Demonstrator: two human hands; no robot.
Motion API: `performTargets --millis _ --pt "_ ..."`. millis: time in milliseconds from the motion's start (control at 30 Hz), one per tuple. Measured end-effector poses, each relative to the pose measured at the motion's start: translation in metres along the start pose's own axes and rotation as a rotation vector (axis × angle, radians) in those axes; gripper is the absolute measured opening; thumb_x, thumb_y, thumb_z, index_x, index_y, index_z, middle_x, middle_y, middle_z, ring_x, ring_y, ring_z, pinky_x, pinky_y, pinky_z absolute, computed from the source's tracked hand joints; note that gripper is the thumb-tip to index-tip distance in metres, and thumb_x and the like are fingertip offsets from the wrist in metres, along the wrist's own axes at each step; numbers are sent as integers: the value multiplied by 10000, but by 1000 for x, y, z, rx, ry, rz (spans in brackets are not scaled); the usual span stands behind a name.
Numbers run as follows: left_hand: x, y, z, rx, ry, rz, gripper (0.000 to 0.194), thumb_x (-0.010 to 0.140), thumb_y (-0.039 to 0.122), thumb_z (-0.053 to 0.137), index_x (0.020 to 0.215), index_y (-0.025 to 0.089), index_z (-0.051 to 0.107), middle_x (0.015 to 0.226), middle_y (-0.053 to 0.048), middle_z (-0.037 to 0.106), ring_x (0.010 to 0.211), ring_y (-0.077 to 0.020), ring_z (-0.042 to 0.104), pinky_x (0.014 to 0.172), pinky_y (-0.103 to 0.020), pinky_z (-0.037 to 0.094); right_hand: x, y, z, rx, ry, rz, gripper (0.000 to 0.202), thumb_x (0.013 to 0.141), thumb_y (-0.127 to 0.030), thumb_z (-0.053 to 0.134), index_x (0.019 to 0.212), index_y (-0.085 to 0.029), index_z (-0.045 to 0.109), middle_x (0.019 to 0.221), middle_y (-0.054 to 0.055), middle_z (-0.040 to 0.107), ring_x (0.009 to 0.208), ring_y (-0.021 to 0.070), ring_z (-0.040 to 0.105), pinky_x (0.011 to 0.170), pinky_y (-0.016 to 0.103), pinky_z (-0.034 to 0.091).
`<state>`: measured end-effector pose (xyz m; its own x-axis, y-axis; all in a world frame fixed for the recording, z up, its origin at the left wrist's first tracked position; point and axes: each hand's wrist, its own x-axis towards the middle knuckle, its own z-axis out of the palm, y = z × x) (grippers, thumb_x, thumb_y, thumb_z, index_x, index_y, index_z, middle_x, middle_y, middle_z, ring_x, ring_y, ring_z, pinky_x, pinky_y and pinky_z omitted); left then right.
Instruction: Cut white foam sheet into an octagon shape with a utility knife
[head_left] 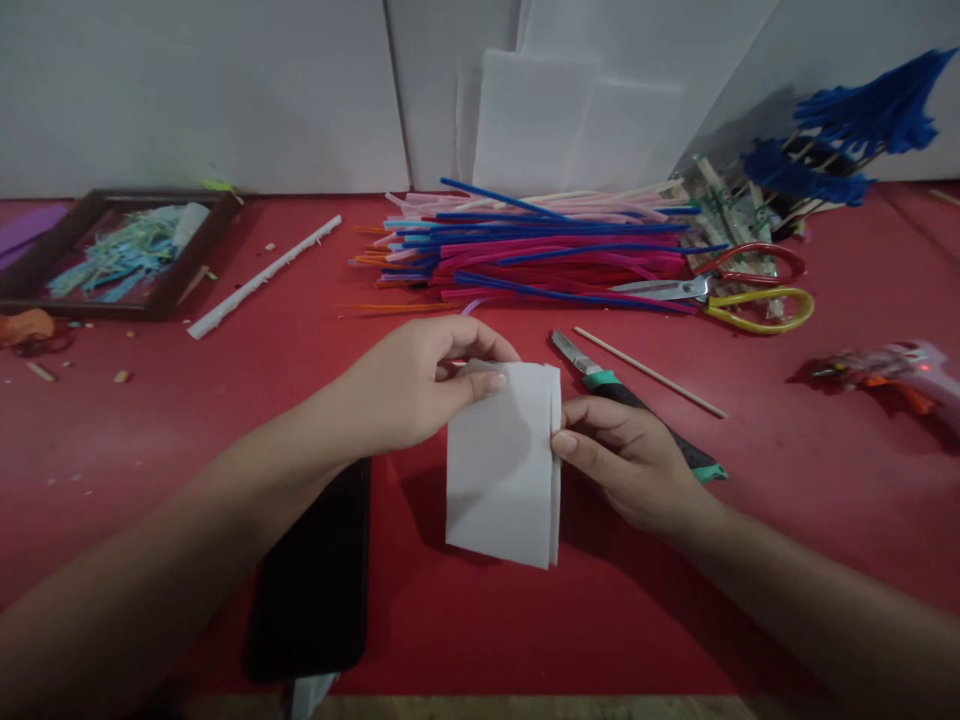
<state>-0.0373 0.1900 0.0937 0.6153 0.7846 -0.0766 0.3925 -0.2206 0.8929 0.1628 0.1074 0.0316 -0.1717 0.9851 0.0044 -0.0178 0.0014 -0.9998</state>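
Note:
A folded sheet of white paper [499, 470] is held upright above the red table, its layers slightly apart along the right edge. My left hand [420, 385] pinches its top edge, thumb in front and fingers behind. At the right edge, my right hand [630, 455] grips the paper between thumb and fingers. Just behind my right hand lie pliers [622, 393] with a black and green handle, partly hidden by it. A thin wooden stick [652, 373] rests beside them. Under my left forearm is a black phone [319, 590], partly covered.
Many coloured pipe cleaners [555, 245] lie at the back with scissors [705, 287] on their right end. A glue gun [900, 370] is at the right. On the left are a brown frame [161, 300] with paper shreds and a white rolled stick [262, 278].

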Motion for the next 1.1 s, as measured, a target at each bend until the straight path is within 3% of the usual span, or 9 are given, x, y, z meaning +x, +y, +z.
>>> performTargets --millis 100,200,267,367,500,767,967,1100 --pt "-1 0 1 -68 25 -53 199 832 304 657 985 179 629 919 -32 688 809 -167 649 702 -285 488 0 1 0 24 19 10 318 792 -527 731 788 -214 673 712 15 657 637 144 594 612 284 519" --pt "-2 0 3 -255 24 -176 493 736 363 776 1134 177 551 938 -42 700 783 -188 663 645 -285 492 1 5 -1 49 67 11 308 790 -527 736 796 -226 671 722 9 642 660 147 582 625 291 510" --pt "-2 0 5 -354 -37 -218 605 658 358 843 1148 161 546 992 -64 709 835 -212 673 663 -293 509 1 8 -2 76 106 5 293 804 -528 724 806 -241 667 718 -3 624 669 144 571 646 293 507" --pt "-1 -1 7 -362 -127 -173 506 685 325 834 1101 148 608 1078 -74 710 949 -230 664 753 -305 518 2 11 -2 124 141 2 276 819 -536 709 838 -264 664 709 -20 605 667 138 564 669 298 514" --pt "0 -6 8 -341 -51 -151 453 711 297 821 1097 155 630 1069 -48 718 935 -207 655 759 -285 509 2 8 0 189 71 33 320 716 -506 810 876 -263 676 780 -8 656 720 149 619 693 312 552" --pt "3 -7 8 -560 -93 -269 466 598 277 905 955 155 632 881 -10 696 797 -158 627 682 -252 499 3 5 -1 217 19 61 275 670 -423 860 807 -245 701 759 0 692 698 146 646 670 305 575" --pt "3 -5 7 -638 -127 -336 508 565 278 927 965 173 632 892 -23 696 777 -168 637 665 -273 522 2 6 -1 232 -4 76 254 716 -452 821 850 -260 722 780 3 707 755 171 670 758 372 585" --pt "3 -6 7 -652 -138 -359 515 560 278 930 973 172 641 897 -29 702 757 -164 640 662 -278 529 2 7 -2 244 -11 95 268 723 -455 817 861 -260 696 810 -1 695 756 161 659 746 354 580"
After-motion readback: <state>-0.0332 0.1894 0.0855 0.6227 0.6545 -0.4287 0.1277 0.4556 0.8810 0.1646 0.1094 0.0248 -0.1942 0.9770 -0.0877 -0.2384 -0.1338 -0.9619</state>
